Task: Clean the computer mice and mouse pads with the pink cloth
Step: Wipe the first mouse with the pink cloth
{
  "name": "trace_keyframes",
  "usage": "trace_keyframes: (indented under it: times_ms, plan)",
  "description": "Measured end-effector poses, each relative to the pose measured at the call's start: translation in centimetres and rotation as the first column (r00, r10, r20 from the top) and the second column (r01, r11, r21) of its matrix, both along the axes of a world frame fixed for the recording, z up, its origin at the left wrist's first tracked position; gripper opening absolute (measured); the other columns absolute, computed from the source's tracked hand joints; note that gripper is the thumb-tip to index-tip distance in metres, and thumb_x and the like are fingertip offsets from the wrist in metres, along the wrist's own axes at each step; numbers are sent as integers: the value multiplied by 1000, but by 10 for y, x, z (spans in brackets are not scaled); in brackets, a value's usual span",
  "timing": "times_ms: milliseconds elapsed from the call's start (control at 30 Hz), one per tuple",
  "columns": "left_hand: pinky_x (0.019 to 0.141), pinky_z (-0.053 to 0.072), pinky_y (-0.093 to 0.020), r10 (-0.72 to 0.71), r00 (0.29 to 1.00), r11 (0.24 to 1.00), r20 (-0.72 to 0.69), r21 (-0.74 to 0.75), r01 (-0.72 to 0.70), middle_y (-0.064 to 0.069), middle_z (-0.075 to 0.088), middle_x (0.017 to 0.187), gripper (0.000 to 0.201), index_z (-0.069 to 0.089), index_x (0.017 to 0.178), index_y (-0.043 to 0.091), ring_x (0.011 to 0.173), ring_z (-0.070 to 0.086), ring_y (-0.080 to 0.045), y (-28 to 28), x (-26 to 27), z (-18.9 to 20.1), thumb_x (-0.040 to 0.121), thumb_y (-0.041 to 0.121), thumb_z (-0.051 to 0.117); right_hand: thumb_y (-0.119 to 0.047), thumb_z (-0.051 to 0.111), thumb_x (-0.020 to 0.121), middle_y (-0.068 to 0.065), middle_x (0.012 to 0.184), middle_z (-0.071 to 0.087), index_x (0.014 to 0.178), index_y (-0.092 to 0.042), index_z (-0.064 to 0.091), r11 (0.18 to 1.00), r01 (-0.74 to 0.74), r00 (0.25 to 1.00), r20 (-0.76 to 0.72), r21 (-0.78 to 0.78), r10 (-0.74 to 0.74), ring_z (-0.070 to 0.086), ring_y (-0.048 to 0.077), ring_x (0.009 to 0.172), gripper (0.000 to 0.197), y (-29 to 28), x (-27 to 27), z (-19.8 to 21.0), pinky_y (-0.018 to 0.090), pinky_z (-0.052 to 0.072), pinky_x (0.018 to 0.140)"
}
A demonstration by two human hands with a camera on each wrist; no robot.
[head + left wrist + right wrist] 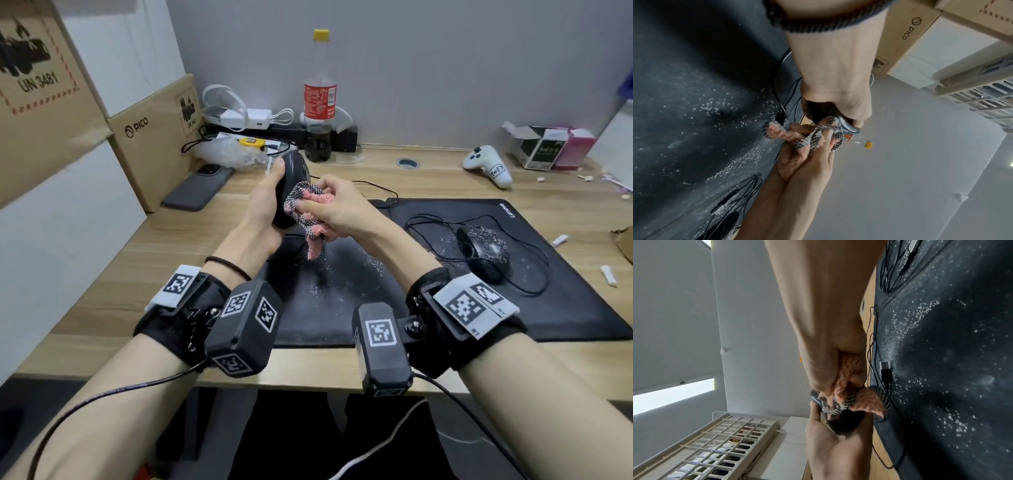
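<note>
Black mouse held up off the surface in left hand, fingers curled round its body, thumb on the far end. Right hand grips the bunched pink cloth, checked trim showing, pressed against the mouse's right side. Below both hands: black mouse pad dusted with white specks. Second mouse, also speckled, sits on the pad to the right of the right hand, cable looped round it. Cola bottle stands beyond the hands.
</note>
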State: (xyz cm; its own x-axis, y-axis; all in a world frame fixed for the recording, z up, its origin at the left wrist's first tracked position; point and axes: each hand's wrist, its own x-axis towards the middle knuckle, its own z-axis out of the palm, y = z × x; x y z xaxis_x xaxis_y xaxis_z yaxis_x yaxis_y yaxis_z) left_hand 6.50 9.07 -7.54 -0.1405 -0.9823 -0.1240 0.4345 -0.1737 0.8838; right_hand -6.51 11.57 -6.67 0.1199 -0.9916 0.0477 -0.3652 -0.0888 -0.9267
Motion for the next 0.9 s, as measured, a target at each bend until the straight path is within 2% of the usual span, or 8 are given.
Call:
trace_keyframes:
  times_ms: [133, 300, 367, 467, 567, 700, 800, 900]
  plan:
    - [74, 54, -32, -59, 998, 998, -35, 15, 60, -9, 69, 93, 43, 64, 98, 13, 77, 67, -22, 5, -1, 1, 97, 48, 41, -18, 77, 81, 5, 79, 65, 94, -15, 50, 999, -38, 999, 37, 0, 38, 57, 10, 52, 30, 5, -2, 12, 22, 45, 46]
    - [59, 51, -24, -129, 991, 986, -33, -110, 125, -5, 67, 83, 26, 59, 104, 10, 65, 62, -15, 15, -6, 3, 96, 33, 50, -8, 64, 91, 7, 77, 59, 96, -10, 48, 992, 124, 920, 373, 13, -120, 52, 5, 43, 17, -3, -5, 30, 18, 39, 36]
    - [64, 52, -23, -73, 997, 983, 34, -164, 77, -5, 64, 93, 30, 54, 115, 12, 71, 63, -12, 15, -5, -3, 89, 23, 62, -16, 66, 90, 6, 85, 61, 88, -16, 51, 971, 238, 923, 316, -17, -220, 57, 11, 57, 15, -13, -11, 35, 22, 45, 43]
    - [77, 55, -27, 30, 987, 975, 160, -224, 7, -4, 66, 107, 51, 53, 123, 21, 87, 67, -13, 17, -1, -6, 76, 21, 75, -22, 66, 90, 6, 89, 64, 89, -18, 54, 971, 239, 927, 296, 8, -230, 62, 17, 68, 13, -16, -17, 37, 29, 54, 51]
    - [89, 53, -33, 82, 982, 959, 171, -283, -31, -5, 68, 109, 62, 54, 126, 23, 97, 67, -17, 18, 3, -5, 71, 18, 82, -22, 66, 90, 6, 89, 65, 98, -14, 54, 980, 198, 934, 298, 34, -199, 62, 14, 60, 16, -14, -18, 34, 29, 53, 49]
    - [97, 50, -32, 139, 968, 949, 207, -309, -70, -5, 69, 112, 65, 61, 112, 32, 106, 66, -14, 16, 6, -7, 53, 33, 87, -17, 66, 88, 11, 88, 65, 104, -9, 55, 990, 118, 936, 325, 80, -138, 62, 18, 56, 21, -11, -19, 31, 33, 53, 53]
    - [101, 47, -40, 181, 966, 954, 186, -270, -127, -3, 71, 106, 46, 63, 109, 26, 100, 67, -15, 13, 7, -10, 69, 24, 84, -12, 66, 86, 14, 88, 65, 102, -9, 56, 997, 48, 962, 264, 67, -64, 62, 26, 65, 19, -5, -14, 28, 36, 52, 55]
    - [101, 46, -45, 166, 971, 967, 173, -222, -125, 0, 72, 98, 30, 64, 107, 24, 90, 66, -14, 13, 5, -10, 79, 21, 76, -14, 68, 85, 10, 87, 65, 102, -11, 56, 995, 91, 954, 284, 38, -98, 62, 22, 67, 21, -2, -8, 24, 43, 55, 64]
